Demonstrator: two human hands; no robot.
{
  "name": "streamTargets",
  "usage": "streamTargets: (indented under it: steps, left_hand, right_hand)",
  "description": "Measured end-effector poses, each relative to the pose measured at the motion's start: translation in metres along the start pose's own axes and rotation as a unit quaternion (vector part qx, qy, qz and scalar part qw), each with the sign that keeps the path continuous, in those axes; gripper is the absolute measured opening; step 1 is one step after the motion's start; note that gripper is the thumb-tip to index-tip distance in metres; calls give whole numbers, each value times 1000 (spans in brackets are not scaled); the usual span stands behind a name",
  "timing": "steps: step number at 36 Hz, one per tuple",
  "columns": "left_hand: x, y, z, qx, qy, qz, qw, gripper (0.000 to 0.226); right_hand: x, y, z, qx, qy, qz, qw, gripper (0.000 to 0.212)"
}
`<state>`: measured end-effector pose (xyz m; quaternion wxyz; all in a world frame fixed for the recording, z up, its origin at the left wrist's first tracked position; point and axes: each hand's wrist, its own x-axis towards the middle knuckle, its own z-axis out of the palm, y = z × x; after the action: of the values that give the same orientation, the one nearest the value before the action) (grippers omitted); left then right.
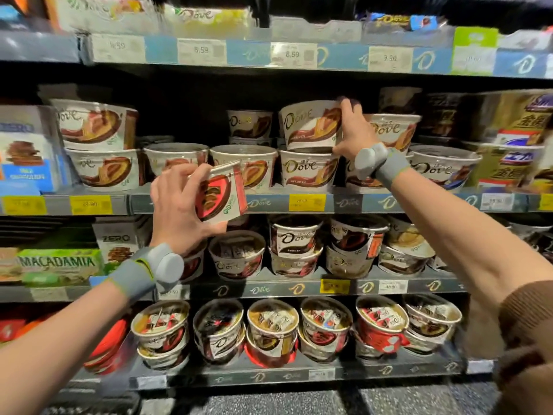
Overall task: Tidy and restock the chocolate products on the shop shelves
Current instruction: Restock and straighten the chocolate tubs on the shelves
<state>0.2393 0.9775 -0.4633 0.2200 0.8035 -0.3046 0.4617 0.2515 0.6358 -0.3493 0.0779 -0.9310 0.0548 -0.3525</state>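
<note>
My left hand [179, 208] grips a white-and-red Dove chocolate tub [223, 194], tilted on its side in front of the second shelf's edge [269, 203]. My right hand [354, 130] clasps the right side of another Dove tub [309, 124], which sits stacked on a lower tub [308, 170] on that same shelf. More Dove tubs line this shelf on both sides, some stacked two high. Both wrists wear grey bands.
Below, two further shelves carry rows of Dove tubs [294, 235], [272, 322]. Boxes marked Macadamia [59, 263] and Zero [118, 239] stand at the left. Gold chocolate boxes [508, 163] fill the right end. The top shelf [269, 52] holds Dove bars behind price labels.
</note>
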Motion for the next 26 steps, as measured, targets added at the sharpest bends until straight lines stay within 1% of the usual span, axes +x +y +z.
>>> streamTargets:
  steps: [6, 10, 11, 18, 21, 26]
  left_hand:
    - [-3, -5, -4, -2, 1, -6, 1000, 97]
    - [-4, -7, -5, 1, -3, -14, 1000, 100]
    - [-4, -8, -5, 1, -3, -16, 1000, 101]
    - [-5, -7, -3, -1, 0, -13, 1000, 101]
    - [-6, -7, -2, -1, -5, -12, 1000, 101]
    - [-8, -8, 0, 1, -9, -4, 1000, 104]
  right_hand:
    - [10, -5, -3, -7, -41, 9, 999, 93]
    - [7, -5, 1, 9, -63, 35, 997, 104]
    - [6, -4, 3, 22, -61, 35, 997, 105]
    - [-2, -5, 8, 145, -24, 38, 988, 93]
    - [-1, -9, 10, 153, -9, 38, 987, 93]
    - [1, -13, 8, 158, -2, 32, 987, 87]
